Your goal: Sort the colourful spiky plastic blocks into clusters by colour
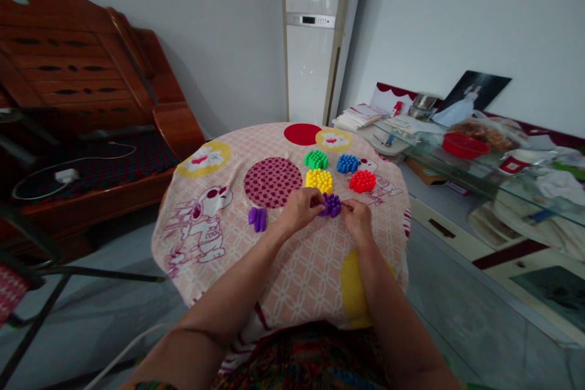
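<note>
A purple cluster of small round-topped plastic pieces stands on the cloth-covered table between my two hands. My left hand is closed in a pinch at its left side, fingertips against the purple pieces. From the right, my right hand pinches at the cluster's edge; what lies between its fingertips is too small to make out. Several loose purple pieces lie to the left of my left hand. Just beyond the purple cluster is a yellow cluster, with green, blue and red clusters around it.
A patterned tablecloth covers the round table. At the right is a glass-topped cabinet with a red bowl, papers and bags. A wooden bench stands at the left, and a tall white air conditioner at the back.
</note>
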`<state>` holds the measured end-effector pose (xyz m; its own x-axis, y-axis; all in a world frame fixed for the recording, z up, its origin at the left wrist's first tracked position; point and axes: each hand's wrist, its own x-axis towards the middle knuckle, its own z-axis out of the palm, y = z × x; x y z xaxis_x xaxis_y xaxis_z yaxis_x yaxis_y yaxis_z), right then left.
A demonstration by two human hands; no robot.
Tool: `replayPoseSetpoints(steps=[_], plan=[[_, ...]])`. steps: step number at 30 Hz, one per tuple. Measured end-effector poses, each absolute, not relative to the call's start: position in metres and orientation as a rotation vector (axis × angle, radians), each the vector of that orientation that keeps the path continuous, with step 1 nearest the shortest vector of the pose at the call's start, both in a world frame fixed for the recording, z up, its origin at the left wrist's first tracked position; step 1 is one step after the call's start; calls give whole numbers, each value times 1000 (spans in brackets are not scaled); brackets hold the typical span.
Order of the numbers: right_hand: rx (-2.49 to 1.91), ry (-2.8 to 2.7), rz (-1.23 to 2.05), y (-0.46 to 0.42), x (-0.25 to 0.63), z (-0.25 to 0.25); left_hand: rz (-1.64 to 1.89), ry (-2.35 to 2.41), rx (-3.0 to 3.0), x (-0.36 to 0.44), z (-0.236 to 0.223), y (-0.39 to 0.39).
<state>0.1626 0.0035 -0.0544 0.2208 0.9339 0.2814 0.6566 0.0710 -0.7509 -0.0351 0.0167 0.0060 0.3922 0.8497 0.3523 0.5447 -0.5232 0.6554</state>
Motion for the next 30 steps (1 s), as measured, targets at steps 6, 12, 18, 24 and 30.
replayPoseSetpoints(steps=[6,12,18,24,30], plan=[[-1636,-1511,421,4,163,-53,895,1199,2370,-16,-11,10],[-1604,-1524,380,3,163,-53,864,1240,2414,-18,-14,12],[-1632,-1517,364,6,164,-57,790,1596,2311,-58,7,29],[-1646,-1498,392,6,165,-58,358,1907,2189,-156,15,42],[-1650,-1507,386,7,165,-58,168,1668,2076,-180,9,42]])
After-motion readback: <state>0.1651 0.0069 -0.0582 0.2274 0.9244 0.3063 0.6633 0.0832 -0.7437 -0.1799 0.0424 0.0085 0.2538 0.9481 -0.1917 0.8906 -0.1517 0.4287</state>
